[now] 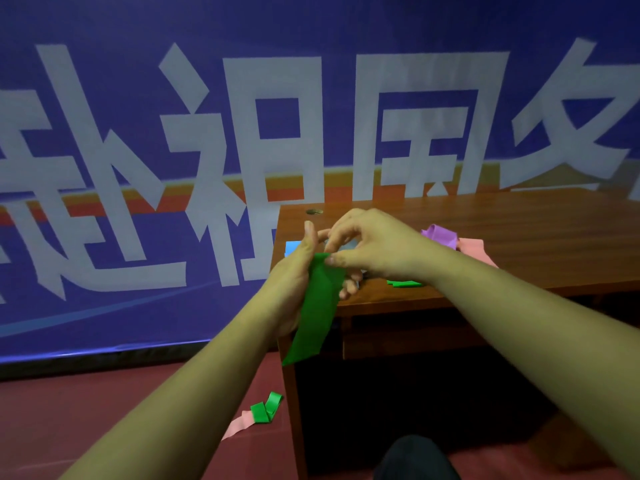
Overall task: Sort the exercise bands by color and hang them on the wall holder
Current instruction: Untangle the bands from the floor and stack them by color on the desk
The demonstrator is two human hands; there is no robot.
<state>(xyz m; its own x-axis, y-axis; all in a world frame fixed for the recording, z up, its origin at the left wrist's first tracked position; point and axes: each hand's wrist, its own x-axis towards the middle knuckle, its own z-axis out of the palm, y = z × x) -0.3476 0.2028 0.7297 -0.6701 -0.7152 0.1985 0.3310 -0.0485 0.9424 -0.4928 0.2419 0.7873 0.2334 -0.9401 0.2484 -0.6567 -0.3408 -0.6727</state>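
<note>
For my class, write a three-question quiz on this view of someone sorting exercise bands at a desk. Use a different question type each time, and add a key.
1. True or false: both hands hold the green band in the air.
2. Which colours lie on the floor? A) green and pink B) purple and blue C) only green
3. Fill in: the purple band lies on the ____.

Key
1. True: the left hand and right hand both grip its top end, and the rest hangs down past the desk edge.
2. A: the floor green band lies on the floor pink band.
3. desk, beside a pink band.

Wooden desk (519, 216), blue banner (138, 98) with white characters, red floor (86, 410)
</note>
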